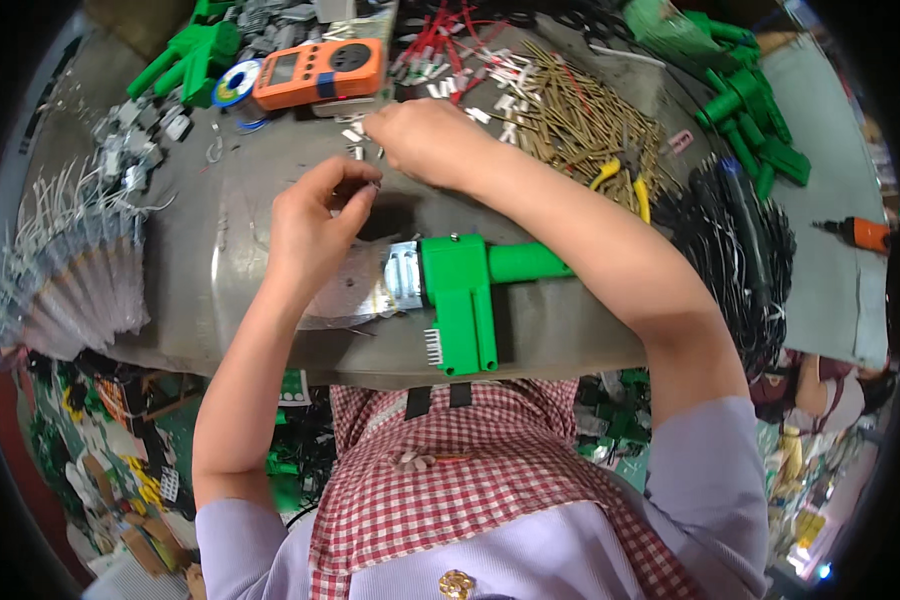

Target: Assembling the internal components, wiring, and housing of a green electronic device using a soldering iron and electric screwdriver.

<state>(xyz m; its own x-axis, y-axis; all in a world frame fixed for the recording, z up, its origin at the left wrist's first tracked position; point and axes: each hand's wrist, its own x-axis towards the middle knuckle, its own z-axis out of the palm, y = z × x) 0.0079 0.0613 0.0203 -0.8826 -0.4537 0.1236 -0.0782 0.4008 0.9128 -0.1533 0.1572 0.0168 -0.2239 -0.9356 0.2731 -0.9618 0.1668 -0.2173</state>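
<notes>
My left hand [315, 220] is over the middle of the bench, thumb and forefinger pinched together. What sits between their tips is too small to name. Just beyond it, my right hand [425, 142] reaches across with curled fingers among small white connectors [352, 135]. Its fingertips are partly hidden, and I cannot make out what they hold. Nearer to me lies a green plastic housing [460, 300] with a round handle [525, 262] pointing right and a row of pale prongs at its lower left. A silvery sleeve [403, 275] and a clear sheet extend from its left side.
Far left stand an orange multimeter [305, 72] and a wire spool [237, 84]. Clear sheets with white leads [80, 270] fan out at left. Brass-coloured rods [580, 105], yellow-handled pliers [630, 185], black cables [735, 250] and green housings [755, 130] crowd the right.
</notes>
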